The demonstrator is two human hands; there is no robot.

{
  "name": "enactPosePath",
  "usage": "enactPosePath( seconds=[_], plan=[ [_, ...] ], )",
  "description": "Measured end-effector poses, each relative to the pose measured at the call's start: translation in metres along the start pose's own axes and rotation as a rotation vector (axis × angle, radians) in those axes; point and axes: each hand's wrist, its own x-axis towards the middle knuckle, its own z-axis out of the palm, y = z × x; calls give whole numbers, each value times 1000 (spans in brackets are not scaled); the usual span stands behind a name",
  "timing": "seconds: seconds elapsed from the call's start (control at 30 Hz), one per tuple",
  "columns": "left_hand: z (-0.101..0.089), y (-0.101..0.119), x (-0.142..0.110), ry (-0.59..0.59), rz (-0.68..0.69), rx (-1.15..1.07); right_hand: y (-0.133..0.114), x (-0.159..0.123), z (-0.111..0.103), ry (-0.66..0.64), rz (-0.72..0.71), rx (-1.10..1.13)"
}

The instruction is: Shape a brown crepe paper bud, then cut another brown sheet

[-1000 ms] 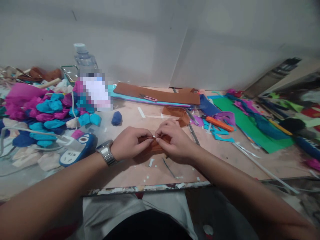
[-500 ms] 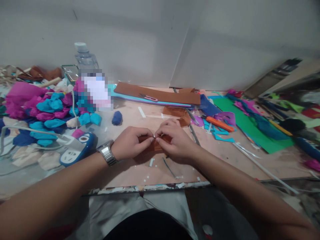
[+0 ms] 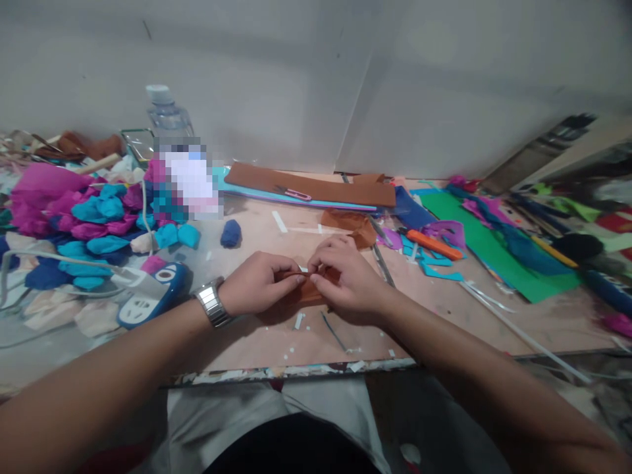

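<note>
A piece of brown fabric (image 3: 309, 291) is held just above the tabletop, its upper edge pinched between both hands. My left hand (image 3: 259, 282), below a metal watch (image 3: 212, 303), is closed with thumb and forefinger on that edge. My right hand (image 3: 345, 280) pinches the same edge a short way to the right. The fingers hide much of the fabric. Behind the hands lies another brown scrap (image 3: 358, 229), and a small dark blue cloth bundle (image 3: 230, 234) rests beyond my left hand.
Heaped pink and blue cloth bundles (image 3: 106, 204), a power strip (image 3: 148, 303) and a bottle (image 3: 168, 112) occupy the left. Thread snips (image 3: 297, 194) lie on a long brown strip (image 3: 316, 184) at the back. An orange utility knife (image 3: 434, 244) and green sheet (image 3: 523, 263) are on the right.
My thumbs and fingertips have moved slightly apart along the brown fabric's edge, so a little more of it shows between them. Both hands keep their pinch; the other things have stayed put.
</note>
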Motion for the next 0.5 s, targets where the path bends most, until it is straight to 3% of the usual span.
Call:
enactPosePath(
  seconds=[0.5],
  plan=[
    [-2, 1, 1, -93, -66, -147, 2, -1, 2, 52, -44, 23]
  ],
)
